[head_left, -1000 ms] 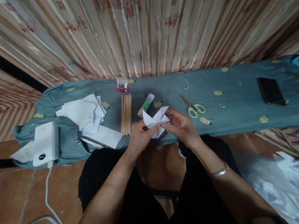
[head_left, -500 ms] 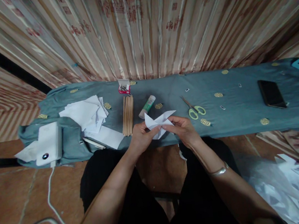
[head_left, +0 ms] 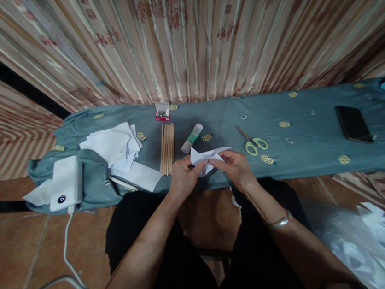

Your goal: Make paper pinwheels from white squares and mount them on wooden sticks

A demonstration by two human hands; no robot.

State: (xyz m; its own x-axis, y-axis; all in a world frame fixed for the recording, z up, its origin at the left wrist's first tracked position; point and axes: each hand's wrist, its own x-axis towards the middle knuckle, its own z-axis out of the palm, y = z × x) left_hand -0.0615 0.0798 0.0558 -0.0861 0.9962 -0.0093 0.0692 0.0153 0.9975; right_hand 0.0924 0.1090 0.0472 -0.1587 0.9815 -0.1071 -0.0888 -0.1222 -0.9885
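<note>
A white paper pinwheel (head_left: 207,155) with pointed blades is held between my two hands, over the near edge of the table. My left hand (head_left: 184,175) grips its left side, thumb pressed toward the centre. On the other side my right hand (head_left: 236,167) pinches it, its thumb also at the middle. Fingers behind the paper are partly hidden. Just beyond lies a glue stick (head_left: 192,138) with a green and white label. Scissors (head_left: 252,141) with light green handles rest to the right. A row of thin wooden sticks (head_left: 167,149) is left of my left hand.
A small red box of metal pins (head_left: 163,112) stands open behind the sticks. Left are stacked white papers (head_left: 112,144), a pen (head_left: 124,184) and a white power bank (head_left: 65,182) with a cable. A black phone (head_left: 353,123) lies right. A plastic bag of white paper pieces (head_left: 381,243) sits lower right.
The pinwheel has tilted flatter between my hands, so its blades look lower. Both hands still hold it. The whole view has shifted slightly.
</note>
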